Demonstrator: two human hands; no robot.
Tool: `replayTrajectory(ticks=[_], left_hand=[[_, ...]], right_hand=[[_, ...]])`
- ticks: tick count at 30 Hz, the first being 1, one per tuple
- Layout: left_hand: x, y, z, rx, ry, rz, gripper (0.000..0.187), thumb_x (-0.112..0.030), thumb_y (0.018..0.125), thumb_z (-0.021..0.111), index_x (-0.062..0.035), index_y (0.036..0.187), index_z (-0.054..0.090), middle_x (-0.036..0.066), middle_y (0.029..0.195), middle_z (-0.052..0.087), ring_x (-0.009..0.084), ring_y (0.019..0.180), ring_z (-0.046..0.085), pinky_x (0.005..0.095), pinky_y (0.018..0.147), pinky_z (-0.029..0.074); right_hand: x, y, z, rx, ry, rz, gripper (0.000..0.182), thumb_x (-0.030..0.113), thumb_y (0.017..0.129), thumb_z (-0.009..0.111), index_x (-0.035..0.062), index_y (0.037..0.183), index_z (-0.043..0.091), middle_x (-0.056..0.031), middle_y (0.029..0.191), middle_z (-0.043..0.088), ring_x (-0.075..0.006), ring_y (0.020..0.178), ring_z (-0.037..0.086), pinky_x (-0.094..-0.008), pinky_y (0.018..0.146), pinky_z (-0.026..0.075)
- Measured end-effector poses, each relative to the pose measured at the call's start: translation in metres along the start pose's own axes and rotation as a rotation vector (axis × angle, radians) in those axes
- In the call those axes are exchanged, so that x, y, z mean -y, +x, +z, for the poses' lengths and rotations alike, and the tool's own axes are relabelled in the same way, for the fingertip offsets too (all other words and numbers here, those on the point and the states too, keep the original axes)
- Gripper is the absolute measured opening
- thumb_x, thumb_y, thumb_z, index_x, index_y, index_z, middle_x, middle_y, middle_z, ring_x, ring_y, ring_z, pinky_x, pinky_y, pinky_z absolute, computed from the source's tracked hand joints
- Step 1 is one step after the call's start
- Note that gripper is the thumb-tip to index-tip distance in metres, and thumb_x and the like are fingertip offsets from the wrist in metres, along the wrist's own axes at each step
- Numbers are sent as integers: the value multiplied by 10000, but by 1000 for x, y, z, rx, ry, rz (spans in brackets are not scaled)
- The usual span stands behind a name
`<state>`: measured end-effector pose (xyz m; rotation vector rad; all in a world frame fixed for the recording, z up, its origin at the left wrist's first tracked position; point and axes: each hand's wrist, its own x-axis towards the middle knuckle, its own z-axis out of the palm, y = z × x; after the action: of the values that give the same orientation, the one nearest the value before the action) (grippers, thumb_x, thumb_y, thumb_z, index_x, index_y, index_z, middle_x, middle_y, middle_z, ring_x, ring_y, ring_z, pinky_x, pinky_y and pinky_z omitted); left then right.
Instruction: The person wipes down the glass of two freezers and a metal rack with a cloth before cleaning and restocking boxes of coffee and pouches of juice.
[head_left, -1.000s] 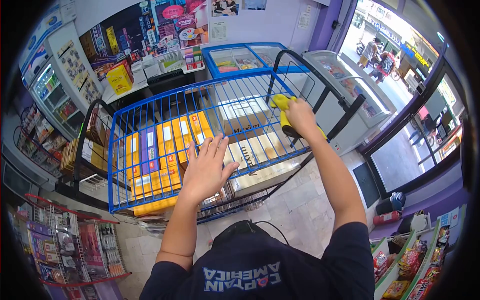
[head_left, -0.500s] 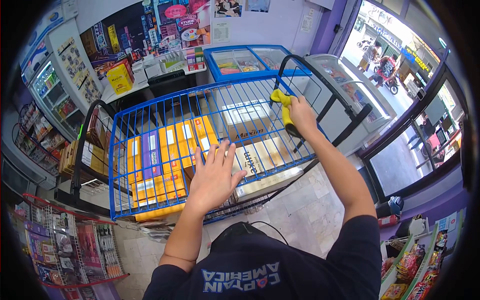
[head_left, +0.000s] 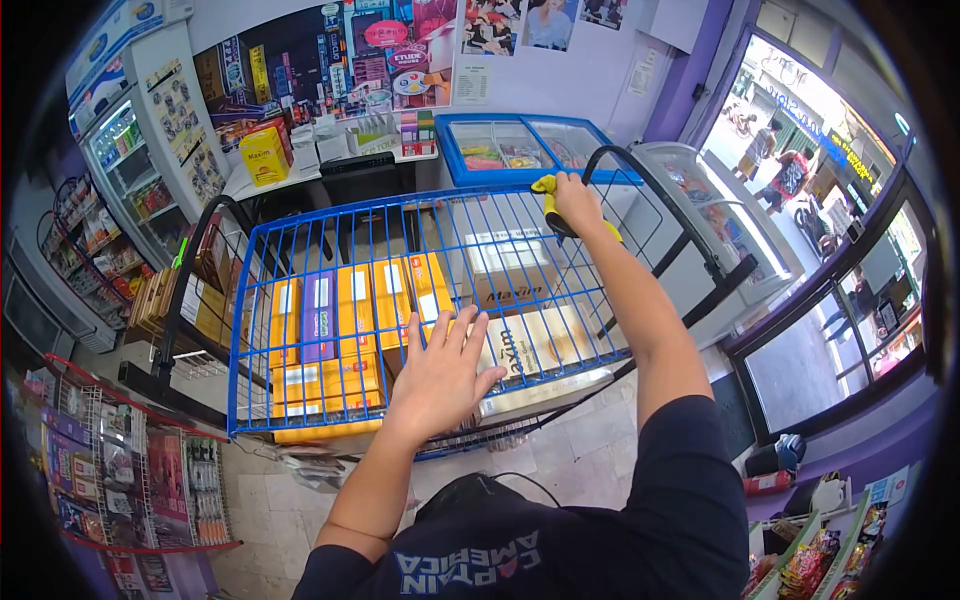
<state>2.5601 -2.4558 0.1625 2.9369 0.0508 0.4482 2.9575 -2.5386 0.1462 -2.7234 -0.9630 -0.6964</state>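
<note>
A blue wire rack (head_left: 345,207) spans the middle of the view, with several yellow boxes (head_left: 357,300), a purple box (head_left: 318,310) and Maxim boxes (head_left: 535,345) showing through its bars. My left hand (head_left: 440,375) lies on the near part of the wires, fingers spread, holding nothing. At the rack's far right edge, my right hand (head_left: 577,203) is closed round a yellow cloth (head_left: 545,185), part of which hangs below the palm with a dark patch.
Behind the rack stand a blue-rimmed freezer (head_left: 450,150) and a white counter (head_left: 240,185) with a yellow Maxim box. Snack racks flank both lower sides. Two people are outside the doorway at the upper right.
My right hand has moved left along the far edge with the cloth. My left hand stays spread on the wires. The whole view has shifted slightly.
</note>
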Motion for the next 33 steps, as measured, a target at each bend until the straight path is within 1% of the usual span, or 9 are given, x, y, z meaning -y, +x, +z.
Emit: replayTrajectory(ticks=[5,11,14,18,20,22,25,29,33], left_hand=[[4,2,3,11,25,3,647,-484,964,445,-34,1425,380,148,1475,367,321,1374,318,582,1129,196],[3,2,-1,46,-10,-6,651,-485,975,426,-33,1438,358,161,1505,330,356,1393,296,596,1132,176],[3,0,2,29,-10,2,636,-467,974,442,-32,1433,372,160,1510,333,356,1411,276,599,1133,168],[7,-6,-1,-11,-53,91,584,-434,971,470,-39,1399,429,136,1494,368,329,1421,268,610,1128,166],[6,-10,-11,38,-75,167,559,-419,972,481,-65,1402,434,122,1504,358,343,1428,250,595,1133,175],[7,-10,-10,55,-84,218,555,-422,965,491,-76,1396,445,113,1504,360,336,1430,248,590,1135,178],[7,-10,-9,77,-92,268,542,-410,965,490,-80,1393,447,122,1502,357,334,1429,252,583,1139,181],[9,-9,-8,91,-99,274,547,-401,966,485,-72,1399,431,127,1509,343,336,1431,246,587,1137,188],[8,-8,-10,63,-170,235,622,-375,935,548,13,1396,395,163,1501,347,323,1430,257,551,1145,206]], right_hand=[[4,-57,-52,167,-29,-45,213,196,918,465,77,1065,564,-182,1048,627,-388,896,663,-501,735,528],[0,-171,-125,130,-8,-51,154,185,915,475,82,994,558,-142,930,635,-365,784,662,-488,656,520],[-6,-208,-143,133,-11,-83,134,188,909,503,81,968,558,-125,905,632,-357,766,661,-482,642,522],[-8,-228,-192,318,-42,-71,136,166,883,573,74,966,629,-119,931,628,-351,805,645,-449,699,523],[0,-221,-208,91,53,-84,174,197,898,562,85,1013,630,-113,921,621,-342,771,652,-457,662,520],[17,-213,-201,-124,175,-53,205,226,906,569,95,1053,629,-102,938,608,-332,761,655,-457,636,515],[38,-203,-137,96,142,-140,223,244,905,574,105,1071,629,-96,962,601,-324,765,656,-461,633,513],[42,-143,-88,-4,161,-213,215,259,908,566,105,1045,625,-101,1002,593,-332,762,658,-482,638,512],[42,-57,-31,20,109,-183,218,274,923,552,103,1056,571,-116,995,603,-369,791,650,-489,657,519]])
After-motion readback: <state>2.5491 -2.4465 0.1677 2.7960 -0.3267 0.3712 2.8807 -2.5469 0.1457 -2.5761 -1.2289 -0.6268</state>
